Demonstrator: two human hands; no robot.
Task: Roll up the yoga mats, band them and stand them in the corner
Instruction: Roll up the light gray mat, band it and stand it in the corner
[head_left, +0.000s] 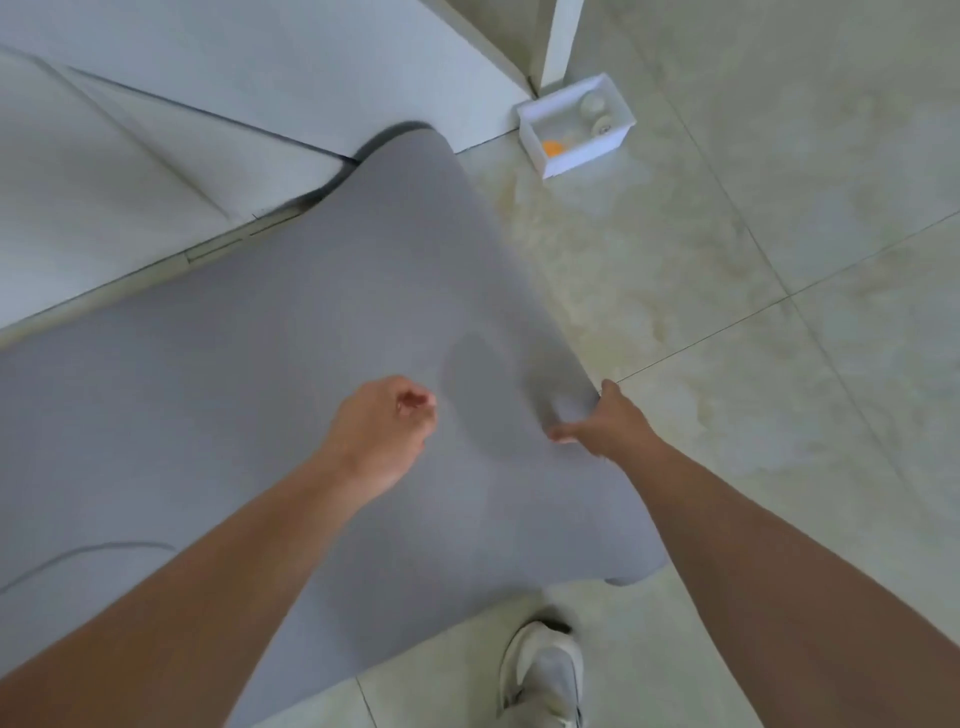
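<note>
A grey yoga mat (291, 332) lies unrolled across the tiled floor, lifted and bowed along its right edge, with its far end curling up against the white wall. My right hand (605, 423) grips that raised right edge, thumb on top and fingers underneath. My left hand (387, 428) hovers above the middle of the mat with its fingers curled and nothing in it. The frame is blurred by motion.
A small white open box (566, 156) holding an orange ball and pale round items sits on the floor by the wall's corner. White wall panels (156, 130) run along the left. A white shoe (543, 675) stands on the tile at the mat's near edge.
</note>
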